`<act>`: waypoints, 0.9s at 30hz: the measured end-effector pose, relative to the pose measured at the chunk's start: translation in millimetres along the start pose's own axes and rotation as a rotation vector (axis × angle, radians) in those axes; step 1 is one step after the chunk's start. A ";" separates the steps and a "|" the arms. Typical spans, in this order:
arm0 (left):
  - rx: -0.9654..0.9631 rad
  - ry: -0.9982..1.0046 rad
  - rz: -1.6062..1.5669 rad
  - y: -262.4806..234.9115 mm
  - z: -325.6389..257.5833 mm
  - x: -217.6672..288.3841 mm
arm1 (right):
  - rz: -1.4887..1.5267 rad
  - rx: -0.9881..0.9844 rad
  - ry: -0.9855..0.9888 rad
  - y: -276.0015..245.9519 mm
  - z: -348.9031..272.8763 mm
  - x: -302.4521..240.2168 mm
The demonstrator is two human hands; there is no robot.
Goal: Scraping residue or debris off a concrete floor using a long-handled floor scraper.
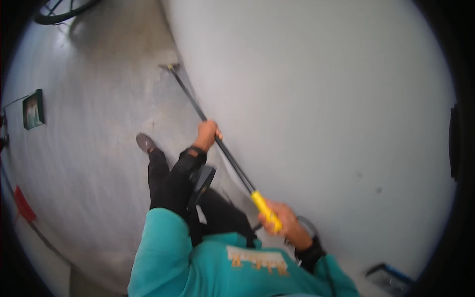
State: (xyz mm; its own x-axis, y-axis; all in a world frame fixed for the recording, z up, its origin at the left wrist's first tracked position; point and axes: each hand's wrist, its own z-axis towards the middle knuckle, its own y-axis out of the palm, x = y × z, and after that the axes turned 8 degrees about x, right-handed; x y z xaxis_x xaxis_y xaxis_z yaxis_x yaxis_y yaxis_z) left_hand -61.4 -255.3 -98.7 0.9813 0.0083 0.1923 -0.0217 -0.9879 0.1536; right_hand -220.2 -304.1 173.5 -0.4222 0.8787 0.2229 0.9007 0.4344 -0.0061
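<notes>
A long-handled floor scraper or squeegee slants across the view, with a dark pole and a narrow crosswise head. The head rests on the floor at the foot of the wall; its exact kind is too blurred to tell. My left hand is wrapped round the pole partway down. Higher up, at the near end, my right hand grips the yellow handle. Dark bands circle both wrists, and a dark flat device shows beside my left forearm.
A pale wall rises along the right side. On the grey floor to the left lie a dark green tray-like object and a red blade-shaped piece on a pole. A wheel stands at the far left. My shoe is near the pole.
</notes>
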 end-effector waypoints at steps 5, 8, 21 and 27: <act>0.109 -0.076 -0.127 31.5 11.3 30.9 | -0.016 -0.083 -0.138 15.6 -9.0 -18.2; 0.158 -0.155 -0.046 38.8 13.1 46.6 | -0.059 0.013 -0.160 29.1 -17.7 -34.9; 0.147 -0.088 -0.137 31.2 57.0 112.2 | -0.242 0.069 -0.164 108.9 0.4 -99.1; 0.001 0.173 -0.131 24.0 106.5 123.2 | -0.207 -0.133 -0.201 86.4 65.7 -100.2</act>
State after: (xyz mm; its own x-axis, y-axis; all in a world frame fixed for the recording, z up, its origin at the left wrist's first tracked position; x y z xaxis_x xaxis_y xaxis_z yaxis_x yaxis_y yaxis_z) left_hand 79.4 -294.5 -174.6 0.9284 0.1625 0.3342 0.1037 -0.9769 0.1869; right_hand -106.8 -341.6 86.7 -0.5980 0.8015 0.0089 0.7933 0.5902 0.1495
